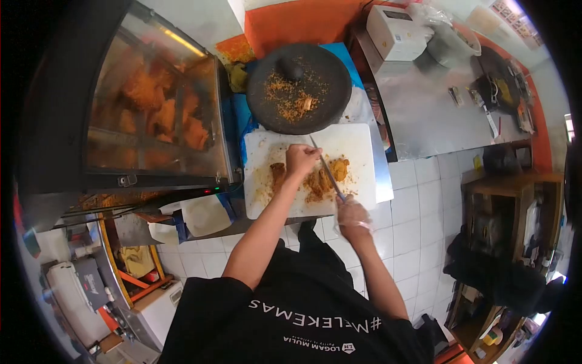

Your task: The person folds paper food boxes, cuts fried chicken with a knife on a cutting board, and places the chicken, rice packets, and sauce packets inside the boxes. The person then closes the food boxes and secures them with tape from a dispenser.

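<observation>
My right hand, in a clear plastic glove, is wrapped round the handle of a knife. Its long blade slants up and left over the white cutting board. Near the tip, the closed fingers of my left hand pinch at the blade. Pieces of fried chicken lie under and beside the blade, with crumbs around them. Another browned piece sits left of my left wrist, partly covered by it. Beyond the board stands a dark stone mortar with a pestle, crumbs and a pale bit inside.
On the left, a glass display case holds fried food. White trays sit below it. A metal counter at the right carries a white box, a bagged tub and utensils. Wooden shelves stand lower right.
</observation>
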Demonstrator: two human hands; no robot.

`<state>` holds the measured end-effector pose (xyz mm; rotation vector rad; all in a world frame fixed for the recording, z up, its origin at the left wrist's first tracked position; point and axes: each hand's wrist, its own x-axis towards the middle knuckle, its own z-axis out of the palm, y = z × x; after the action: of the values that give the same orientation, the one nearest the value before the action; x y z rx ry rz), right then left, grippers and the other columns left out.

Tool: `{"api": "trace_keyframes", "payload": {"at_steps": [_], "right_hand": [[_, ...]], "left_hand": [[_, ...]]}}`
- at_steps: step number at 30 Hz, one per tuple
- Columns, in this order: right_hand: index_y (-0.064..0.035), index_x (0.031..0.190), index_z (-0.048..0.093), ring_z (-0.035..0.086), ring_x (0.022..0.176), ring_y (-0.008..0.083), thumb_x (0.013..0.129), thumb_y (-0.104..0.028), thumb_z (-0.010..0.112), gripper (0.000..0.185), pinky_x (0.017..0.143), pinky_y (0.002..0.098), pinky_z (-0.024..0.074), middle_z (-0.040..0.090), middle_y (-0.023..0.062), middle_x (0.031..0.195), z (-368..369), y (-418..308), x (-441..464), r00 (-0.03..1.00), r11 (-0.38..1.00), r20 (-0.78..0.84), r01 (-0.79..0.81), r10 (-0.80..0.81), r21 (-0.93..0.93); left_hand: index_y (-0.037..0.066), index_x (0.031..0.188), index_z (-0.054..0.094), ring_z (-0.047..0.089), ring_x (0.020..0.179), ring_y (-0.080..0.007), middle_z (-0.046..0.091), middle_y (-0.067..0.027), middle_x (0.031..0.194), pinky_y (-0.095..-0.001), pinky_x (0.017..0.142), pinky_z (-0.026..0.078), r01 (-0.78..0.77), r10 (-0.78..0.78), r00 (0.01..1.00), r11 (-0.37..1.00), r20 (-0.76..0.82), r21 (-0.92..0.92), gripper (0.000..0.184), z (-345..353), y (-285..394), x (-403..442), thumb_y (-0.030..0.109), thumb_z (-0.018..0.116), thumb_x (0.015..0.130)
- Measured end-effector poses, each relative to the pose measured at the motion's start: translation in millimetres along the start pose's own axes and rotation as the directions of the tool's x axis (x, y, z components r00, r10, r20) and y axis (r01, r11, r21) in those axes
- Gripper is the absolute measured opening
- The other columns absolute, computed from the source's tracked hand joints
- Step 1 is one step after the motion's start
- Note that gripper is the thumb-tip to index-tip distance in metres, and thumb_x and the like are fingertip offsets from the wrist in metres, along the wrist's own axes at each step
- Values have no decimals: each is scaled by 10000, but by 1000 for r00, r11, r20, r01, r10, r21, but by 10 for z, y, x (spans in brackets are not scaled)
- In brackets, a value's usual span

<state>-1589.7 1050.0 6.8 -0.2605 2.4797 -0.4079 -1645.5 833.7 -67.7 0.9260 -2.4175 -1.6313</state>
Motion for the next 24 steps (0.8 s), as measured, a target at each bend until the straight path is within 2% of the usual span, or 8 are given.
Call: {"api": "trace_keyframes", "payload": {"at_steps": [1, 6, 11, 14, 18, 20, 22, 24], "right_hand": [[9, 1124, 568, 700, 900, 462, 1086, -424, 412, 462, 780, 565, 551, 712, 285, 921, -181, -14, -61, 1000, 1000, -13, -12, 12, -3], [-20, 1149, 558, 704, 887, 453, 1087, -417, 409, 429, 775, 556, 552, 717, 269, 912, 333, 410, 304, 997, 997, -28, -67, 66, -26], [-6, 1109, 545, 709, 877, 442, 1091, -414, 401, 434, 754, 548, 555, 718, 269, 905, -156, 285, 264, 1000, 996, 13, -8, 10, -88], [4, 1098, 538, 709, 878, 442, 1092, -420, 398, 447, 738, 547, 556, 717, 275, 925, -390, 255, 139, 999, 994, 27, -38, 41, -106], [-9, 1086, 545, 710, 849, 459, 1085, -448, 412, 459, 729, 548, 565, 720, 265, 916, 178, 614, 479, 998, 994, 6, -68, 69, -88], [-10, 1077, 550, 712, 830, 458, 1081, -454, 419, 463, 725, 549, 568, 719, 257, 888, 178, 582, 467, 997, 991, -29, -70, 67, -118], [-27, 1073, 568, 715, 824, 440, 1081, -451, 416, 450, 722, 547, 567, 715, 253, 883, -188, 611, 392, 995, 980, -14, 97, -101, -175], [-2, 1067, 556, 717, 841, 426, 1080, -428, 431, 444, 722, 537, 568, 714, 244, 838, -580, 321, 199, 991, 961, 3, 130, -133, -243]], "left_hand": [[-3, 780, 772, 700, 605, -237, 726, -137, 683, -368, 615, 533, -29, 29, 1000, 996, -3, -78, 259, 79, 14, -62, 243, 847, 807], [7, 784, 777, 692, 596, -232, 726, -129, 680, -366, 601, 525, -32, 33, 999, 999, -33, 37, 258, 499, -191, -29, 253, 847, 812], [3, 790, 776, 695, 596, -234, 727, -130, 681, -365, 605, 533, -61, 59, 998, 989, 20, 132, 265, 387, 4, 28, 259, 840, 822], [18, 797, 784, 704, 606, -253, 731, -128, 690, -378, 608, 538, -6, 9, 1000, 989, 25, -146, 257, 420, 188, -48, 269, 827, 831], [27, 797, 790, 712, 626, -273, 739, -134, 712, -390, 626, 547, -17, 12, 999, 992, 43, 123, 270, 590, -23, 73, 291, 828, 836], [26, 794, 789, 718, 654, -285, 740, -139, 721, -403, 636, 549, -16, 7, 998, 991, 68, 132, 289, 626, -91, 160, 310, 824, 837], [27, 782, 785, 722, 680, -296, 740, -139, 727, -412, 647, 550, -15, 7, 996, 995, 85, 100, 316, 540, -62, 202, 336, 815, 844], [30, 759, 779, 723, 704, -305, 740, -135, 730, -419, 662, 548, 14, -17, 995, 999, 96, 38, 352, 241, 89, 0, 368, 801, 855]]}}
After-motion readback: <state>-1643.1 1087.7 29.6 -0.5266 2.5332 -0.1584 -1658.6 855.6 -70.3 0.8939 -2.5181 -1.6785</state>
